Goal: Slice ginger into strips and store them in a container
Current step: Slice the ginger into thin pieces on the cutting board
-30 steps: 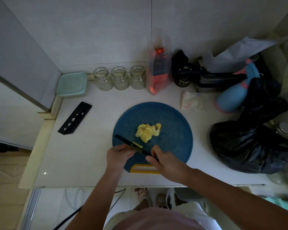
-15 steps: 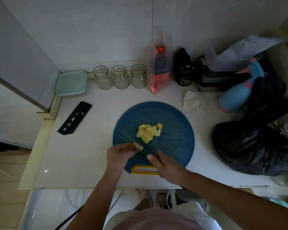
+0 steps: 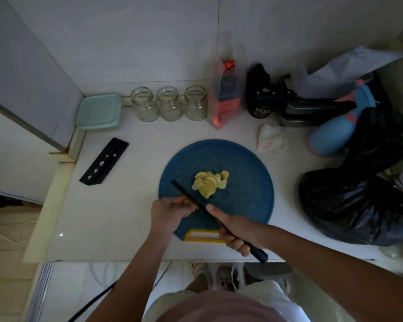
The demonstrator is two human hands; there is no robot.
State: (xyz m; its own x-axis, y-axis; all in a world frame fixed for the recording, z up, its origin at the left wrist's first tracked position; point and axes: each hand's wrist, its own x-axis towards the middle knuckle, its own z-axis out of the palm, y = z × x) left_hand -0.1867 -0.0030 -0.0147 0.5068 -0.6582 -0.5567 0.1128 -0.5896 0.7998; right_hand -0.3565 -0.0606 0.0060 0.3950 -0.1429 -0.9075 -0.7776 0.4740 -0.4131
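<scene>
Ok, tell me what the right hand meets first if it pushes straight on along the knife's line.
Probably the left hand, pinching a ginger piece right against the knife just ahead of the right hand. Depth is unclear; it might slip past.

Clear glass jars (image 3: pixel 169 103), glossy countertop (image 3: pixel 116 212)

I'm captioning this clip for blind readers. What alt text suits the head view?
A person's right hand holds a black knife over a round blue board, beside a pile of ginger slices; the left hand pinches a small ginger piece. Three jars and a lidded container stand behind.
</scene>
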